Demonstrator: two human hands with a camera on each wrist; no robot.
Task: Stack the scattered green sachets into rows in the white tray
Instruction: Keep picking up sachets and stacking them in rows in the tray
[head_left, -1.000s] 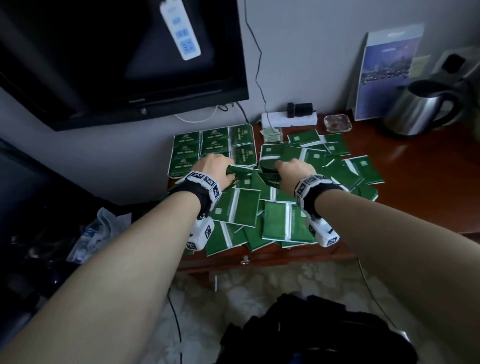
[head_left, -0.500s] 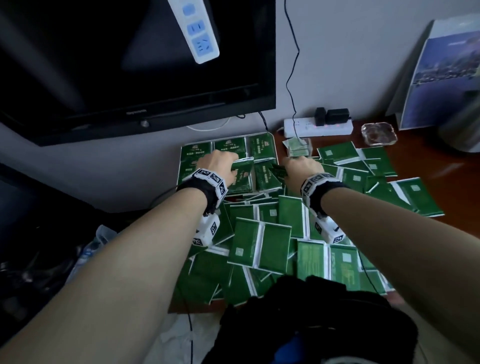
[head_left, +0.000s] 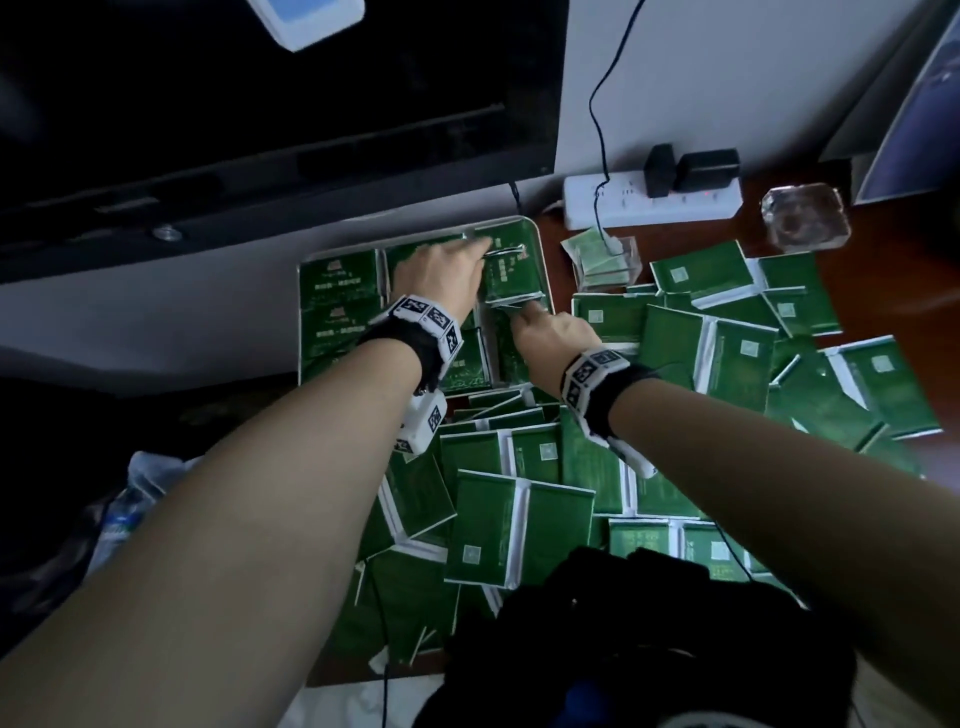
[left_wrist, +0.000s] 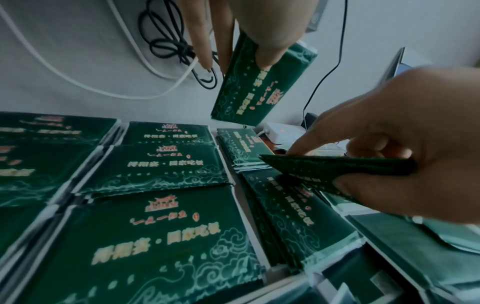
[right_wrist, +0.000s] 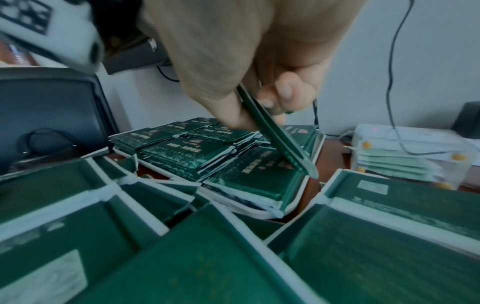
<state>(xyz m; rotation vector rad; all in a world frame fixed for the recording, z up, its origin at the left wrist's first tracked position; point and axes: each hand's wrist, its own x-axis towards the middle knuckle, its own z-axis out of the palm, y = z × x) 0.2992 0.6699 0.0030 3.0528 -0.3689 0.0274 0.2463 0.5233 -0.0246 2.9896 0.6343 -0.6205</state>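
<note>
1. The white tray (head_left: 540, 249) sits at the back of the table (head_left: 883, 270), close to the wall. It already carries green sachets in rows of neat stacks (left_wrist: 166, 156), printed faces up.
2. The left hand (head_left: 441, 275) hovers over the far right corner of the tray. Its fingers (left_wrist: 270, 41) are curled in a pinch on one sachet (left_wrist: 262, 82), which hangs nearly upright above the stacks.
3. The right hand (head_left: 550, 332) is over the tray's right column, nearer the person. Its fingers (right_wrist: 233, 107) and thumb clamp a second sachet (right_wrist: 280, 137), tilted edge-down, with its low corner at or just above the stack below — contact cannot be told.
4. Judgement: the step in hand is laying these two sachets onto the right-hand column. To do it well, flatten each one face up, square its edges to the stack beneath, and let go only once it lies flat — a tilted drop could slide off the low rim.
5. Out from the tray, towards the person and to its right, many loose sachets (head_left: 519, 525) lie overlapping, mostly backs up, so much of the task remains.
6. Right of the tray stand a small clear holder of pale packets (head_left: 602, 260), a white power strip (head_left: 654, 202) and a glass dish (head_left: 805, 218).
</note>
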